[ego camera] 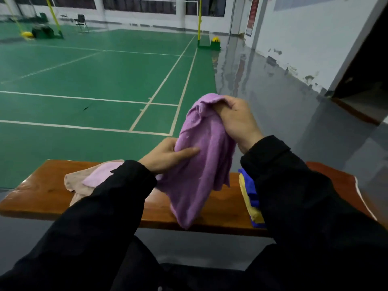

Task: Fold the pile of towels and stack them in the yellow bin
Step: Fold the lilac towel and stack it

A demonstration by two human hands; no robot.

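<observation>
We see a soft purple terry towel (199, 156) held up in the air above a long polished reddish-brown wooden bench (42, 194), hanging in loose folds with its lower end dangling over the bench's near edge. The right hand (237, 120) grips the towel's bunched top edge, its fingers curled round the cloth. The left hand (165, 154) holds the towel lower down on its left side, thumb laid flat across the front and the other fingers hidden behind the fabric. Both arms wear black sleeves. On the bench to the left lies a crumpled heap of a pale pink towel (100, 173) over a beige towel (73, 181). To the right, partly hidden by the right sleeve, sits a stack of blue and yellow folded cloths (251, 198). Beyond the bench stretches a green sports court floor with white lines (94, 80).
</observation>
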